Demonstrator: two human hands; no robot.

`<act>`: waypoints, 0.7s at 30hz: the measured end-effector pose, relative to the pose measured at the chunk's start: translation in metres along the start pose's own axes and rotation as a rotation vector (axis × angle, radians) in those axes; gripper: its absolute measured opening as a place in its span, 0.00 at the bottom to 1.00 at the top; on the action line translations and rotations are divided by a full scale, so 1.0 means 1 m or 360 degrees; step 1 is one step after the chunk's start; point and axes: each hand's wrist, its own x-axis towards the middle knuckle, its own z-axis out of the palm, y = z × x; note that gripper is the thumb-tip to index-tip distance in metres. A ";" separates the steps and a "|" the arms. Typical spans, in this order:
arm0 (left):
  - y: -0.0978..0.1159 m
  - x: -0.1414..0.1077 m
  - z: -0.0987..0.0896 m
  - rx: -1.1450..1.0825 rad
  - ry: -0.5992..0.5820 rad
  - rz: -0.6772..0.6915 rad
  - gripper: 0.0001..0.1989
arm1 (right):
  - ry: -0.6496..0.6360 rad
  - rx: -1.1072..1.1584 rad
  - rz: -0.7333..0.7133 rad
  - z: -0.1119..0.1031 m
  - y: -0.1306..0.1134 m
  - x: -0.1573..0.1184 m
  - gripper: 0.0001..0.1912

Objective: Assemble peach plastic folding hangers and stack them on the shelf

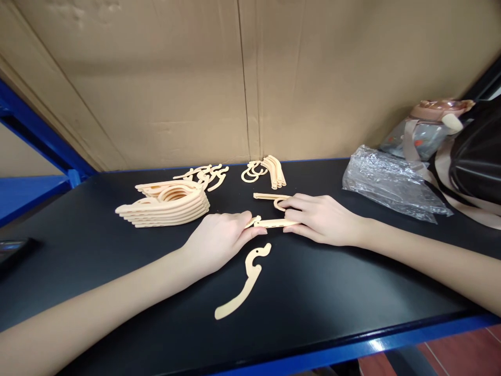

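Above the middle of the black table, my right hand (323,219) is closed round a cream plastic folding hanger (272,223), whose narrow bars point to the left. Its curved hook (279,203) shows beside my fingers. Between thumb and fingers, my left hand (219,240) pinches a small cream piece at the left end of the lower bar, mostly hidden by the hand. Nearer to me, a loose curved hanger arm (245,284) with a notched end lies flat. Left of my hands rests a neat stack of folded cream hangers (168,209).
Behind the stack lie several loose hanger arms (211,175). Hooks (252,171) and a bundle of curved bars (275,171) sit at the back. To the right are clear plastic bags (387,183), a strapped bottle (426,133) and a black bag (477,156). Cardboard (176,78) stands behind.
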 end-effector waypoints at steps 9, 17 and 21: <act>-0.001 0.002 -0.001 -0.0179 0.0013 -0.0125 0.23 | 0.0007 0.0020 0.0034 -0.001 0.000 0.000 0.18; -0.002 0.000 0.000 -0.0191 -0.0007 -0.0107 0.23 | 0.0019 0.0030 0.0029 0.000 0.000 0.000 0.18; -0.002 0.000 0.000 -0.0195 -0.0019 -0.0110 0.24 | 0.0019 0.0042 0.0036 -0.001 0.000 0.000 0.18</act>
